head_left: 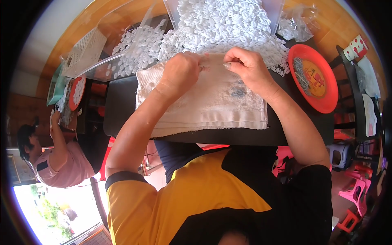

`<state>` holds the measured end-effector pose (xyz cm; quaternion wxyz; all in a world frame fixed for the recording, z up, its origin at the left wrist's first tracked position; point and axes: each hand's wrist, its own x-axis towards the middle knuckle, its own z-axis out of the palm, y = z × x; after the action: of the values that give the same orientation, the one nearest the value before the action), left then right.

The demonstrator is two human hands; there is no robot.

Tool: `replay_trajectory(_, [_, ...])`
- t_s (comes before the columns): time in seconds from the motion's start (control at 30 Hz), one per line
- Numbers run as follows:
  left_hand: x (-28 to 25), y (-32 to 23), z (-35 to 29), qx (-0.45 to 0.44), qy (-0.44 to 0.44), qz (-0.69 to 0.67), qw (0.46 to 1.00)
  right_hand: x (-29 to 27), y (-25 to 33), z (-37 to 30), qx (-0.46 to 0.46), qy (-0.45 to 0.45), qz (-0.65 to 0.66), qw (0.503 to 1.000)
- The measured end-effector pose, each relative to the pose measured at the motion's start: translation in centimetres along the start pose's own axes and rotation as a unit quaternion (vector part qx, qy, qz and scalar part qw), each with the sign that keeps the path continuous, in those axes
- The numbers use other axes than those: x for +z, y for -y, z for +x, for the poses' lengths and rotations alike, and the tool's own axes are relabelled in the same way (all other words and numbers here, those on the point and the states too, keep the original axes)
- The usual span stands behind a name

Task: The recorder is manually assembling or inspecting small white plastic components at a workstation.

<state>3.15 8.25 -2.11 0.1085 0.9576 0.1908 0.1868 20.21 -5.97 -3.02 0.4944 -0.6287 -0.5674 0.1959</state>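
A folded cream towel point(204, 110) lies on the dark table in front of me. Over its far part, my left hand point(179, 73) is closed, its fingertips turned toward the middle; what it grips, if anything, is hidden. My right hand point(249, 71) is pinched, thumb against fingers, a short gap away from the left. Anything in that pinch is too small to make out. Close by the right wrist, a small bunch of thin grey pieces point(238, 90) rests on the towel. Just beyond both hands spreads a heap of small white oval plastic pieces point(224, 20).
At the right a red round plate point(330, 87) holds more thin grey pieces. Behind it lies a clear plastic bag point(300, 24). To the left are a clear bin point(118, 24) and a white perforated basket point(85, 51). Another person point(65, 161) sits at the far left.
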Motion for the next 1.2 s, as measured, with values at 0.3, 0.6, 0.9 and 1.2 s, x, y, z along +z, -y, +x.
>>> replay_trajectory(0.3, [-1.0,0.1,-0.2,0.041,0.003,-0.003,0.999,-0.2,0.4,0.1,0.014,0.005,-0.018,1.0])
replay_trajectory(0.6, [-2.1,-2.5,0.9,-0.266,0.034,-0.634,0.726,-0.2,1.3,-0.1,0.043,-0.019,0.102,0.994])
replay_trajectory(0.9, [0.1,-4.0,1.0,-0.271,0.013,-0.773,0.574,0.2,2.4,-0.4,0.059,-0.044,0.217,0.973])
replay_trajectory(1.2, [0.1,-4.1,0.4,-0.248,0.007,-0.77,0.588,0.3,3.0,-0.4,0.044,-0.08,0.195,0.977])
